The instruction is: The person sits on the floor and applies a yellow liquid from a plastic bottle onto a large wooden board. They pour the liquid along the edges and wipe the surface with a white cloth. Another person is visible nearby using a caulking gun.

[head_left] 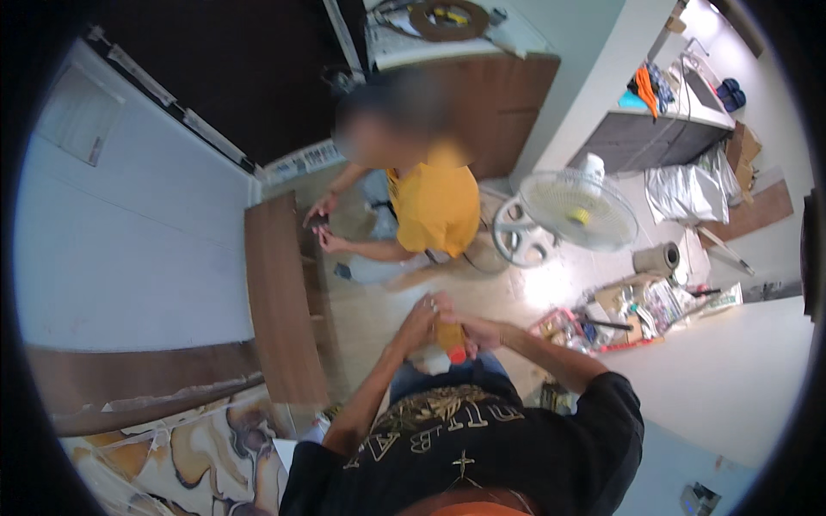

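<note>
In front of my waist, I hold an amber, bottle-like thing [449,334] with a bright red end that points toward my body. My left hand [420,320] is closed at its far end, the fingers bent over the top. My right hand [478,332] is closed around its right side. The exact kind of thing is hard to make out, since my fingers cover part of it. Ahead and to the left, a person in a yellow shirt [439,211] crouches and holds a small dark piece [318,222] in both hands beside a brown wooden cabinet [280,292].
A standing fan [578,211] is to the right of the crouching person. Red baskets of mixed supplies [632,318] lie on the floor at right, near a grey roll [658,258]. A counter [465,52] with a brown tape roll [447,19] stands at the back.
</note>
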The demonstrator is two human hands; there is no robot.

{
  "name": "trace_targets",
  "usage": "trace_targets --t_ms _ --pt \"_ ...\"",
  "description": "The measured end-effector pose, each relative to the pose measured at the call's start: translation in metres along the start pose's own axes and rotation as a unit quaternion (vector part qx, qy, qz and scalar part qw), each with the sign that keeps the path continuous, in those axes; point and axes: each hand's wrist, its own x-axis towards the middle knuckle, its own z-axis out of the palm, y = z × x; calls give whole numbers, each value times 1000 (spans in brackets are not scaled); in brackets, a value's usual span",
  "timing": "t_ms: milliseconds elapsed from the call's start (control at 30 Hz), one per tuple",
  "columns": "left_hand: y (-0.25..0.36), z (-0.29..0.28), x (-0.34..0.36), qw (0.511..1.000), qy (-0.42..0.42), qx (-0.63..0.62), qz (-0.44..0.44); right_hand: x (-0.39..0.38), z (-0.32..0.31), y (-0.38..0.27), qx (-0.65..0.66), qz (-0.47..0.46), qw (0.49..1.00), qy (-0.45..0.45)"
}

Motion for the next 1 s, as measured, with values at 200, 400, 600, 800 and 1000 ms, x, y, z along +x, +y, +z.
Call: trace_targets --t_ms 200,400,600,800,1000 --pt "46 -4 90 941 -3 -240 -238 -78 -58 -57 -91 -53 991 84" --pt "54 -24 148 966 -5 -137 -220 -71 -35 -67 -396 -379 743 383" --pt "57 -67 217 993 43 -37 -107 -74 -43 -136 -275 -399 716 502" --pt "60 -92 275 991 47 -46 -114 -144 -137 -296 -338 -484 590 551" --pt "12 -52 298 991 16 -43 -124 -167 -312 -511 -348 -522 532 569"
